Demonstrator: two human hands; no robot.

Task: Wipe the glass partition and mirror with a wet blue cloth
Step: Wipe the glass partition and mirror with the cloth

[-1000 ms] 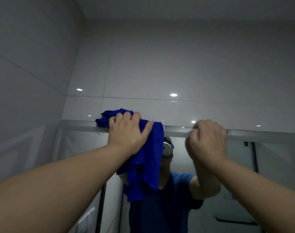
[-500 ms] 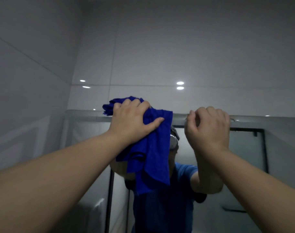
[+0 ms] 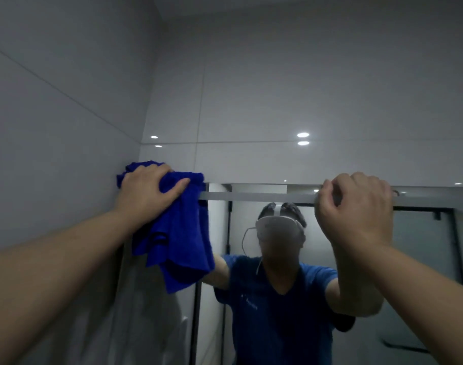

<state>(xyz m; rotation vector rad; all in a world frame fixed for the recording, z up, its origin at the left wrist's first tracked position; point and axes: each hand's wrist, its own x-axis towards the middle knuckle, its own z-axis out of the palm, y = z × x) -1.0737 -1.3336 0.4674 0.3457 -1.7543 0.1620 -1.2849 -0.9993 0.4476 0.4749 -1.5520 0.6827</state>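
The mirror [image 3: 422, 259] hangs on the tiled wall ahead, with a frosted strip along its top edge. My left hand [image 3: 148, 192] presses the blue cloth [image 3: 180, 241] onto the mirror's top left corner, right against the side wall. The cloth drapes over the top edge and hangs down the glass. My right hand [image 3: 356, 214] is curled over the mirror's top edge further right, fingers hooked on it. The mirror reflects a person in a blue shirt and a black-framed glass partition behind.
A grey tiled side wall [image 3: 53, 127] stands close on the left and meets the back wall [image 3: 304, 88] at the corner by the cloth. Ceiling light spots glint on the glossy tiles above the mirror.
My left hand has slid the cloth left along the mirror's top edge into the corner. My right hand stays hooked on the edge; the gap between the hands has widened.
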